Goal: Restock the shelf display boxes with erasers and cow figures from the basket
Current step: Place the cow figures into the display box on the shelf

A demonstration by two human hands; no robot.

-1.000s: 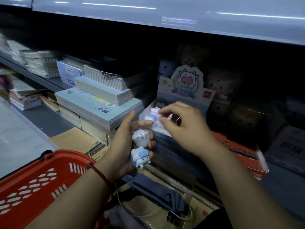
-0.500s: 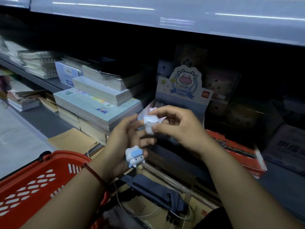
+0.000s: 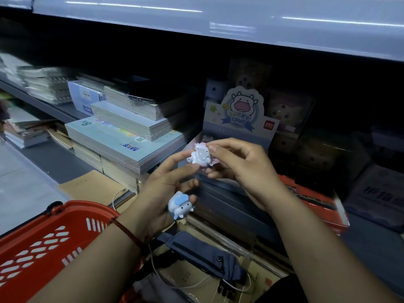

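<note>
My right hand [image 3: 242, 171] pinches a white cow figure with pink horns [image 3: 200, 155] just in front of the "Lucky Cow" display box [image 3: 240, 125] on the shelf. My left hand [image 3: 161, 193] is below it, fingertips touching the same figure, while its lower fingers hold a white cow figure with a blue cap [image 3: 179, 205] against the palm. The red basket [image 3: 43, 243] sits at the lower left, under my left forearm; its contents are hidden.
Stacks of notebooks [image 3: 122, 136] fill the shelf left of the display box. A red box [image 3: 317, 206] lies to its right. A grey pouch [image 3: 203, 254] with a white cable rests below my hands. The upper shelf edge [image 3: 218, 20] overhangs.
My right hand came back from the display box, took the second white cow figure from my left hand and lifted it up. The blue-capped figure stays in my left hand.
</note>
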